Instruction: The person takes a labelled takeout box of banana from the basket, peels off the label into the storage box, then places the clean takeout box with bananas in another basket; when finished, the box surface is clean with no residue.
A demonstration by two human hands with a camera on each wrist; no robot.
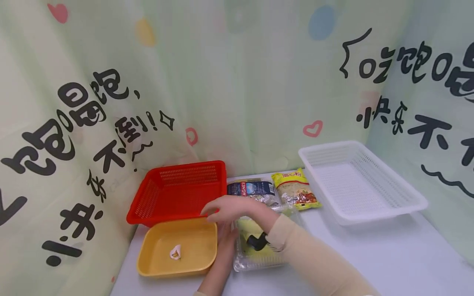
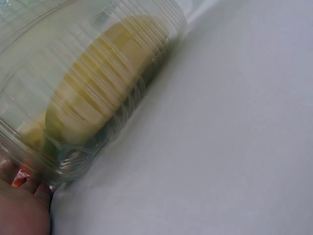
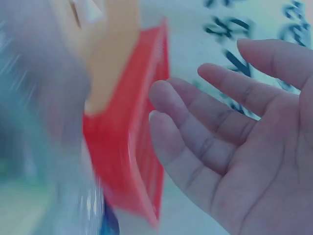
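My right hand [image 1: 230, 207] is above the front right corner of the red basket [image 1: 175, 193], near the clear plastic box. The right wrist view shows its palm, with loosely bent fingers and nothing in them. Below it, my left hand [image 1: 225, 240] lies along the left side of the clear plastic box [image 1: 255, 266]. Some fingers of the left hand [image 2: 24, 208] touch a lower corner of the box in the left wrist view; others are hidden. Inside lies a long yellow thing [image 2: 100, 81] with a green end, its kind unclear through the ribbed plastic.
A yellow tray [image 1: 196, 246] at the left holds a small white-and-brown item [image 1: 175, 252]. Behind the box lie a blue Agnesi packet [image 1: 255, 189] and a yellow food packet [image 1: 296, 190]. A large white basket [image 1: 363, 189] stands right. A lettered curtain hangs behind.
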